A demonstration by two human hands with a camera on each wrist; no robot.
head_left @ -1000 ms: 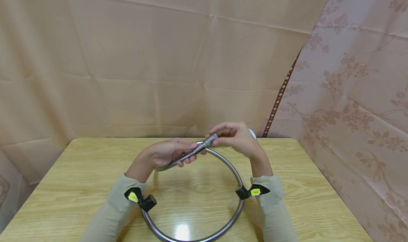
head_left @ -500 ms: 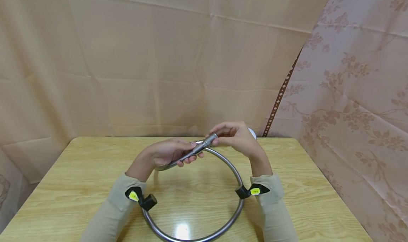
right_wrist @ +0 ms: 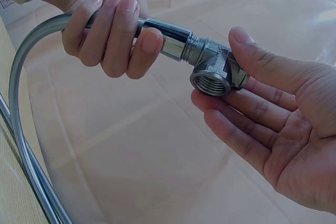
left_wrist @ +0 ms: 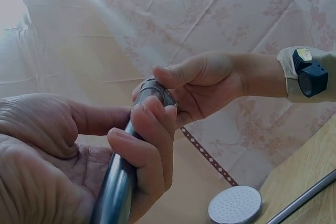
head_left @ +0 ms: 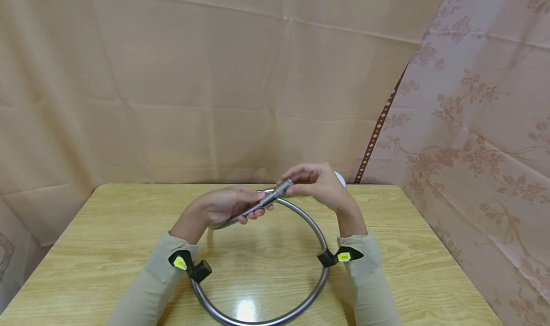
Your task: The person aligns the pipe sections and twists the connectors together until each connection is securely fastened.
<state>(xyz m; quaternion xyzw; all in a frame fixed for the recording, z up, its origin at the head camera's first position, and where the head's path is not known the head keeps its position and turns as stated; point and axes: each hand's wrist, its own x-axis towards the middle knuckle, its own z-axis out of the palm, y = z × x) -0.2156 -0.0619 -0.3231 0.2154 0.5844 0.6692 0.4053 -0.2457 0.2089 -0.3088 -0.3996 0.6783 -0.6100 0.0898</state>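
My left hand (head_left: 229, 204) grips the end of a silvery metal shower hose (head_left: 319, 235), fingers curled round it just behind its chrome end nut (right_wrist: 169, 38). Attached at that nut is a metal tee fitting (right_wrist: 214, 69), with a few threads showing at the joint. The tee's threaded side opening faces downward in the right wrist view. My right hand (head_left: 322, 187) pinches the far end of the tee, thumb on one side and fingers on the other. Both hands are raised above the table. The rest of the hose loops below them.
A round white shower head (left_wrist: 235, 204) lies at the table's back edge, mostly hidden behind my right hand in the head view. The wooden table (head_left: 129, 249) ends at beige curtains (head_left: 172, 101), with a floral cloth (head_left: 481, 149) on the right.
My left fingers have shifted slightly back along the hose end, baring more of the nut. The right hand and the tee have hardly moved.
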